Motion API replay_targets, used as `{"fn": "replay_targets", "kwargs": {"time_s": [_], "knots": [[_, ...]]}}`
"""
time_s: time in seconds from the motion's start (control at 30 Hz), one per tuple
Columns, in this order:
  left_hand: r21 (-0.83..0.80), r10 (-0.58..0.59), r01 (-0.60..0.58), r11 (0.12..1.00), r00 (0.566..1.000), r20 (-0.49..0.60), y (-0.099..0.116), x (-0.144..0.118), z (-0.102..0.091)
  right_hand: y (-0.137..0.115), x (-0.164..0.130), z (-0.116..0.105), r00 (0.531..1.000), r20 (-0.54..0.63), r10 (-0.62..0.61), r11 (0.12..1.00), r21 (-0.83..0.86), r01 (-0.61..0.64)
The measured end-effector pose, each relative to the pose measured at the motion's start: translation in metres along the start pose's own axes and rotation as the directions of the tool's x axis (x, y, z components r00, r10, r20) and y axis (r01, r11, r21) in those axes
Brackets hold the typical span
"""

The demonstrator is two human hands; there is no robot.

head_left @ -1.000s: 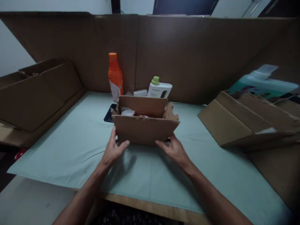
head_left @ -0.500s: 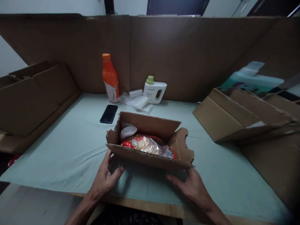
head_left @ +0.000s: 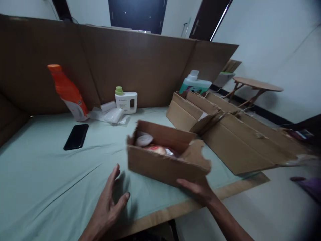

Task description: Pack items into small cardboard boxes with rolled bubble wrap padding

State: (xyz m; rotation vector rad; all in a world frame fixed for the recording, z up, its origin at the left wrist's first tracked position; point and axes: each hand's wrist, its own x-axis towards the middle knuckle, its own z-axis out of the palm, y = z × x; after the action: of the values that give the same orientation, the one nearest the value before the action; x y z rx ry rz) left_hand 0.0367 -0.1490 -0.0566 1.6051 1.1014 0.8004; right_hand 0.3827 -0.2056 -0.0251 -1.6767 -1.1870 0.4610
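An open cardboard box [head_left: 160, 167] is tilted near the table's front edge, blurred by motion. Inside it lie a white wrapped roll [head_left: 144, 139] and a red-and-clear plastic packet [head_left: 159, 150], mostly hidden by the front wall. My right hand [head_left: 197, 190] grips the box at its lower right corner, thumb along the front, the other fingers out of sight beneath. Left of the box, my left hand [head_left: 110, 201] is apart from it, with fingers and thumb spread and nothing between them.
A black phone [head_left: 76, 137], an orange bottle [head_left: 69, 93], a white bottle [head_left: 126, 102] and clear plastic wrap [head_left: 112, 115] are on the cloth-covered table. Larger cardboard boxes [head_left: 233, 140] stand at right, near a teal-liquid bottle [head_left: 195, 83]. A cardboard panel [head_left: 140, 63] lines the back.
The view has turned to the right. My left hand has come away from the box, while my right hand has lifted and tilted it, moving it rightward.
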Motion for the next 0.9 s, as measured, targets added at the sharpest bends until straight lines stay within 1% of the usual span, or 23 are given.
{"fn": "replay_targets", "kwargs": {"time_s": [0.03, 0.07, 0.1, 0.17, 0.2, 0.23, 0.27, 0.3, 0.37, 0.43, 0.5, 0.57, 0.6, 0.63, 0.7, 0.73, 0.77, 0.8, 0.83, 0.87, 0.9], "knots": [[0.042, 0.02, -0.023, 0.999, 0.998, 0.056, 0.001, 0.001, 0.006, 0.011, -0.008, -0.021, 0.998, -0.052, 0.029, 0.999, -0.041, -0.031], [0.079, 0.042, -0.05, 0.996, 0.994, 0.1, 0.003, 0.003, 0.012, 0.019, -0.014, -0.041, 0.989, -0.136, 0.049, 0.995, -0.085, -0.061], [0.11, 0.068, -0.084, 0.99, 0.988, 0.139, 0.006, 0.004, 0.017, 0.025, -0.019, -0.059, 0.968, -0.244, 0.054, 0.989, -0.123, -0.086], [0.149, 0.123, -0.159, 0.976, 0.967, 0.224, 0.013, 0.008, 0.026, 0.03, -0.024, -0.084, 0.887, -0.461, 0.028, 0.98, -0.164, -0.117], [0.157, 0.15, -0.199, 0.967, 0.949, 0.276, 0.018, 0.011, 0.031, 0.031, -0.025, -0.092, 0.844, -0.537, 0.016, 0.978, -0.167, -0.125], [0.159, 0.175, -0.237, 0.958, 0.928, 0.328, 0.023, 0.015, 0.038, 0.031, -0.024, -0.097, 0.811, -0.585, 0.01, 0.98, -0.157, -0.125], [0.159, 0.196, -0.271, 0.949, 0.907, 0.373, 0.029, 0.019, 0.046, 0.031, -0.024, -0.1, 0.794, -0.607, 0.01, 0.983, -0.139, -0.119], [0.158, 0.215, -0.3, 0.941, 0.888, 0.407, 0.036, 0.025, 0.056, 0.032, -0.023, -0.102, 0.793, -0.609, 0.019, 0.987, -0.117, -0.113], [0.144, 0.25, -0.351, 0.925, 0.851, 0.462, 0.052, 0.039, 0.081, 0.034, -0.023, -0.101, 0.815, -0.576, 0.055, 0.991, -0.065, -0.113], [0.09, 0.29, -0.389, 0.917, 0.803, 0.521, 0.071, 0.058, 0.113, 0.037, -0.026, -0.099, 0.834, -0.541, 0.105, 0.992, -0.005, -0.128], [0.005, 0.318, -0.402, 0.915, 0.73, 0.606, 0.089, 0.08, 0.149, 0.041, -0.029, -0.097, 0.836, -0.528, 0.147, 0.989, 0.053, -0.14], [-0.053, 0.309, -0.382, 0.922, 0.65, 0.694, 0.105, 0.104, 0.185, 0.043, -0.03, -0.095, 0.83, -0.529, 0.176, 0.984, 0.095, -0.148], [-0.065, 0.298, -0.371, 0.927, 0.619, 0.726, 0.112, 0.115, 0.203, 0.044, -0.029, -0.095, 0.825, -0.532, 0.19, 0.982, 0.111, -0.154], [-0.069, 0.288, -0.361, 0.93, 0.599, 0.747, 0.116, 0.125, 0.219, 0.045, -0.027, -0.095, 0.82, -0.534, 0.207, 0.978, 0.13, -0.162], [-0.075, 0.283, -0.356, 0.931, 0.579, 0.765, 0.121, 0.14, 0.244, 0.048, -0.02, -0.096, 0.808, -0.537, 0.242, 0.969, 0.173, -0.175], [-0.082, 0.29, -0.361, 0.929, 0.571, 0.768, 0.121, 0.145, 0.253, 0.05, -0.017, -0.096, 0.804, -0.537, 0.257, 0.965, 0.191, -0.18], [-0.093, 0.302, -0.367, 0.925, 0.564, 0.769, 0.12, 0.149, 0.258, 0.053, -0.014, -0.097, 0.801, -0.535, 0.268, 0.961, 0.204, -0.186], [-0.111, 0.317, -0.365, 0.924, 0.571, 0.758, 0.118, 0.153, 0.261, 0.056, -0.012, -0.099, 0.797, -0.538, 0.275, 0.959, 0.208, -0.19], [-0.13, 0.332, -0.356, 0.925, 0.596, 0.731, 0.115, 0.158, 0.262, 0.06, -0.011, -0.1, 0.795, -0.54, 0.277, 0.959, 0.205, -0.195], [-0.147, 0.344, -0.341, 0.928, 0.637, 0.69, 0.113, 0.165, 0.26, 0.065, -0.011, -0.101, 0.795, -0.54, 0.276, 0.96, 0.197, -0.199], [-0.16, 0.347, -0.322, 0.933, 0.688, 0.637, 0.111, 0.174, 0.258, 0.069, -0.012, -0.101, 0.797, -0.538, 0.273, 0.961, 0.188, -0.203]]}}
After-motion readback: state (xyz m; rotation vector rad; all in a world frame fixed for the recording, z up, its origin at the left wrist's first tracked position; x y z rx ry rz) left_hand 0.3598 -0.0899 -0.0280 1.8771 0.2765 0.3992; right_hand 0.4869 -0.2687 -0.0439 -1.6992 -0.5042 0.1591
